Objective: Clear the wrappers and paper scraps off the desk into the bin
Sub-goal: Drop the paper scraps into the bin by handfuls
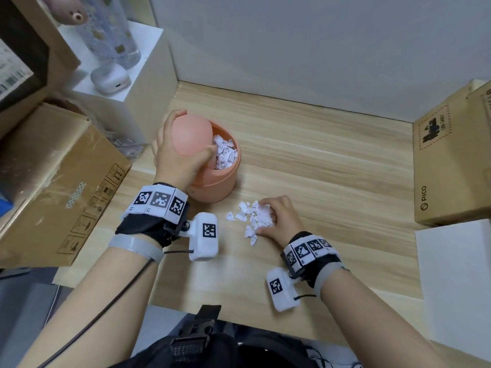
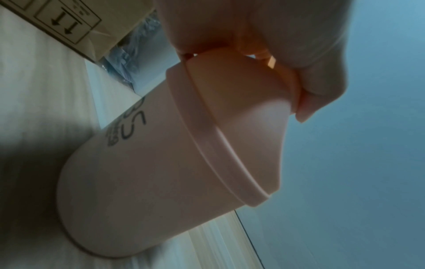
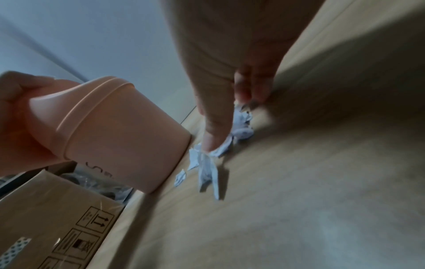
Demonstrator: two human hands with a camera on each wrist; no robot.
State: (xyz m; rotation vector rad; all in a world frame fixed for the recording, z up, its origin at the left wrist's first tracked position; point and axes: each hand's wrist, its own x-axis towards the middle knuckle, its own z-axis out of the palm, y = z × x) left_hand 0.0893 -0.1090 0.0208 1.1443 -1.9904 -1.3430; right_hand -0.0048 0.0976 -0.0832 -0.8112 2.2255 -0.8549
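A small peach-coloured bin (image 1: 220,181) (image 2: 161,163) (image 3: 124,138) stands on the wooden desk (image 1: 332,166), with torn white paper (image 1: 224,152) showing in its opening. My left hand (image 1: 175,152) grips the bin's swing lid (image 1: 190,135), thumb hooked over its edge, and holds it tilted. Just in front of the bin lies a pile of torn paper scraps (image 1: 252,217) (image 3: 207,163). My right hand (image 1: 279,217) is curled over the pile's right side, with its fingers (image 3: 216,131) gathering and pinching scraps against the desk.
A large cardboard box (image 1: 53,181) lies left of the bin, with a white shelf block (image 1: 127,83) behind it. A PICO carton (image 1: 449,160) and a white box (image 1: 457,277) stand at the right edge. A grey wall (image 1: 305,49) closes the back.
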